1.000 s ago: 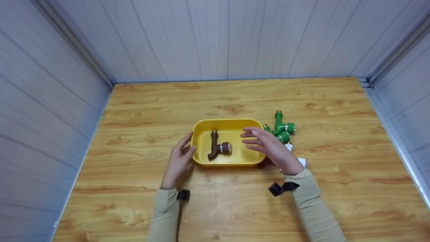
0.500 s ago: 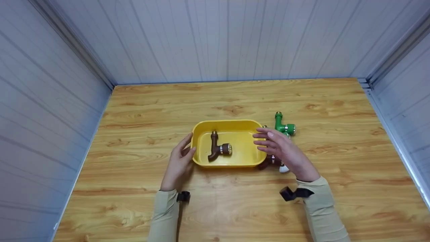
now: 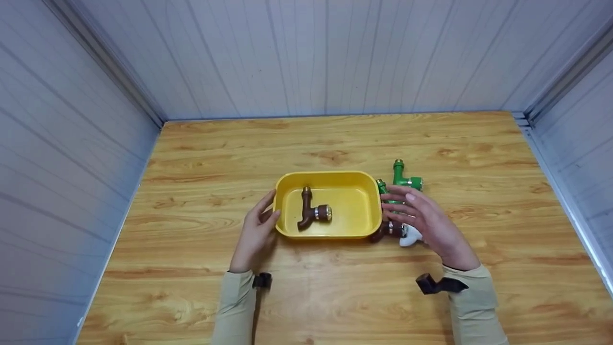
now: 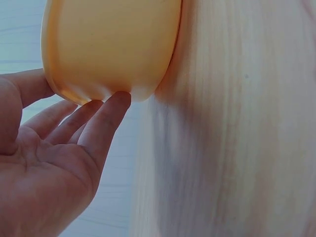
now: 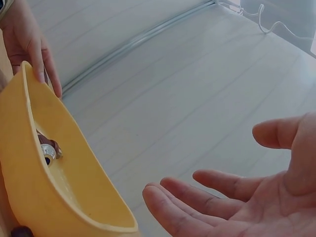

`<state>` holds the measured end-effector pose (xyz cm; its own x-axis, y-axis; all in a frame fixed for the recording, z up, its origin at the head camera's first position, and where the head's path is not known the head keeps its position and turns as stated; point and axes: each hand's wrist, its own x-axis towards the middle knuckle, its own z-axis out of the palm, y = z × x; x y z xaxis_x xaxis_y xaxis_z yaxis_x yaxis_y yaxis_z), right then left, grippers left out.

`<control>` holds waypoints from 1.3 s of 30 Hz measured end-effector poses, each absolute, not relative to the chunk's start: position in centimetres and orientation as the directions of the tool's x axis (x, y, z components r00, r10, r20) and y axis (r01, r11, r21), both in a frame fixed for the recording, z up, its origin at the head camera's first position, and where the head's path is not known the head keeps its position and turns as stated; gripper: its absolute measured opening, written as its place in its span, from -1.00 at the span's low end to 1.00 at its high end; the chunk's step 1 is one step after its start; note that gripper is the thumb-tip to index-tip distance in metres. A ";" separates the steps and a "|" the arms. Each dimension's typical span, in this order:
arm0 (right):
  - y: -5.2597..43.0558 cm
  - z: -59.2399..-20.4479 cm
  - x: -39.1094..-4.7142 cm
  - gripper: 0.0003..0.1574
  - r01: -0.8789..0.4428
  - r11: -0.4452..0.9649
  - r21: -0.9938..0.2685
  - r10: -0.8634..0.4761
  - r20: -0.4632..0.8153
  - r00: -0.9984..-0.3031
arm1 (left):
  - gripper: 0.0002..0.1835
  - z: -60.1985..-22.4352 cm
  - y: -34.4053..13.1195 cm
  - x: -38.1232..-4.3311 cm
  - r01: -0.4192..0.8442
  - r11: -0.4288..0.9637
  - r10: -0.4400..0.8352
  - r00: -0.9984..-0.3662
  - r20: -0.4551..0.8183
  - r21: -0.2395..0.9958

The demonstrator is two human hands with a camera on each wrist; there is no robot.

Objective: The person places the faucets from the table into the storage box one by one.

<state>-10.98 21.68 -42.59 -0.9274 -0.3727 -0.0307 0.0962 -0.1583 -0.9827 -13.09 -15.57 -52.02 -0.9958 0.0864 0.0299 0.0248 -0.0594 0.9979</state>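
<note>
A yellow plastic bin [image 3: 328, 236] stands on the wooden table with one brown tap [image 3: 308, 211] lying inside, toward its left. My left hand [image 3: 255, 235] holds the bin's left end; in the left wrist view its fingertips [image 4: 118, 101] press the outer wall while the thumb reaches the rim. Just off the right end is my right hand [image 3: 438, 232], fingers spread and relaxed, holding nothing. Beneath and beside it lie green taps [image 3: 399, 173], a second brown tap [image 3: 390, 228] and a white tap [image 3: 410, 236], partly hidden by the hand.
Pale panelled walls [image 3: 306, 57] enclose the wood-grain table [image 3: 215, 158] at the back and both sides. Each wrist wears a black strap with a small camera, such as the right wrist camera [image 3: 426, 283].
My right hand has moved from over the bin's right part out to the right, past its rim and above the taps. The left hand and the bin have stayed in place.
</note>
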 end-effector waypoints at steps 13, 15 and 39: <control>25.1 -43.0 -9.7 -0.43 0.076 -0.153 -0.985 -0.305 -0.026 -0.952 | -0.42 -52.2 -15.7 -13.2 0.059 -0.051 0.111 -0.992 0.065 0.997; 25.6 -43.2 -9.6 -0.41 0.075 -0.149 -0.986 -0.296 -0.028 -0.955 | -0.42 -52.2 -15.7 -13.2 0.067 -0.053 0.117 -0.991 0.073 0.996; 29.0 -45.7 -8.2 -0.42 0.103 -0.168 -0.980 -0.233 -0.062 -0.971 | -0.42 -52.1 -15.7 -12.9 0.047 -0.082 0.111 -0.992 0.056 0.996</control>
